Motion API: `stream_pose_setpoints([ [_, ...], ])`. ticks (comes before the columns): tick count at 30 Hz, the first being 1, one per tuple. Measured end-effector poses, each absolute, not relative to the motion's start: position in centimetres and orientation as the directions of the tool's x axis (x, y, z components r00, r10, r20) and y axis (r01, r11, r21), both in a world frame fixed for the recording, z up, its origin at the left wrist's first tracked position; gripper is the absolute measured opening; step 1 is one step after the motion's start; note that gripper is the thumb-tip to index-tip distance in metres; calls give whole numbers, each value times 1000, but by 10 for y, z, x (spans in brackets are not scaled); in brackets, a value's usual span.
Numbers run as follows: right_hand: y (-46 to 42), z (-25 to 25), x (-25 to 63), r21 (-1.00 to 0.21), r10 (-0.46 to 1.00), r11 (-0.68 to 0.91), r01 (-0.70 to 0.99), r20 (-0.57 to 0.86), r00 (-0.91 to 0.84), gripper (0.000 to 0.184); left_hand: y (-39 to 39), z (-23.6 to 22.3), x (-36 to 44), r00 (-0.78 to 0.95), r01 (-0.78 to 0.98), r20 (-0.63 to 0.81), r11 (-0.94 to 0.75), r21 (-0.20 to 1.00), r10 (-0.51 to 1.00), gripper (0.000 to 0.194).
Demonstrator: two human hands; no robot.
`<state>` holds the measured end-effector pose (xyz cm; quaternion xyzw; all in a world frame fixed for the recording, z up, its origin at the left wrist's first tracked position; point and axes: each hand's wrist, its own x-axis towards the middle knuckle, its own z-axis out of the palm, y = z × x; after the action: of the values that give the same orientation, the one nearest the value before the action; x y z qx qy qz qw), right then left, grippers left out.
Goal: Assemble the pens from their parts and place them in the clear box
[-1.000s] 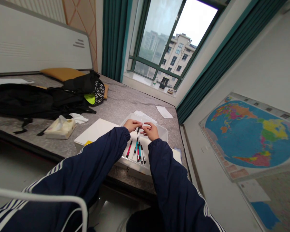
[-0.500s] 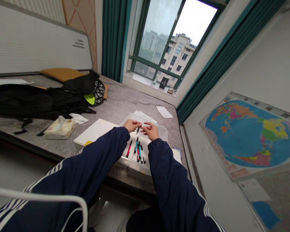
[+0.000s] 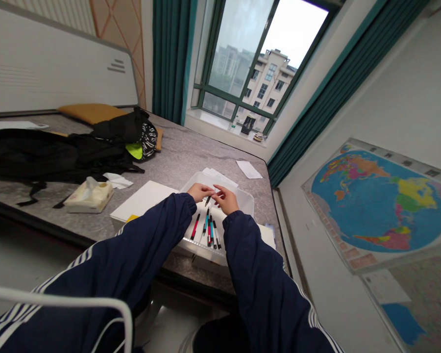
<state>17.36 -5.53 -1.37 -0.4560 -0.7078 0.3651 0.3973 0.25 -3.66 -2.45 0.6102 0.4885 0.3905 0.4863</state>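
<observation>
My left hand (image 3: 199,192) pinches a small dark pen part (image 3: 208,200), whose tip points down and to the left. Close against it, my right hand (image 3: 226,200) has its thumb and fingers bent around the same piece; the fingers partly hide what lies between. Both hands are above a clear plastic tray (image 3: 248,200). Inside the tray, below the hands, lie several pens: a red pen (image 3: 195,226) at the left, a teal pen (image 3: 206,220), and a cluster of red, teal, black and white pens (image 3: 213,235) to its right.
A white box (image 3: 143,201) sits left of the tray, with a tissue pack (image 3: 89,196) farther left. A black backpack (image 3: 59,154) lies along the table's left side. A white paper (image 3: 249,169) rests at the back right. A white bar (image 3: 59,298) crosses the lower left.
My right hand has shifted slightly left, its fingers closing in on my left hand's fingertips. The dark pen part is a little more tilted. The pens in the tray have stayed put.
</observation>
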Motion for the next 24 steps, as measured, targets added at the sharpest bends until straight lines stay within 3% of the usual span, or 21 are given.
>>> stream_pose_setpoints([
  [8,-48,-20,175,-848,933,354,395,293,-206,33,-41,-19,4,197,144,-35,6,990,980,41],
  [15,-38,-20,181,-978,983,178,105,182,23,41,-39,-24,7,226,75,-58,42,996,972,31],
  [20,-36,-20,182,-996,994,87,-28,84,77,44,-37,-34,7,307,241,-11,-67,968,952,22],
  [24,-37,-21,182,-997,997,44,-59,40,68,35,-39,-38,5,406,430,14,-205,879,914,18],
])
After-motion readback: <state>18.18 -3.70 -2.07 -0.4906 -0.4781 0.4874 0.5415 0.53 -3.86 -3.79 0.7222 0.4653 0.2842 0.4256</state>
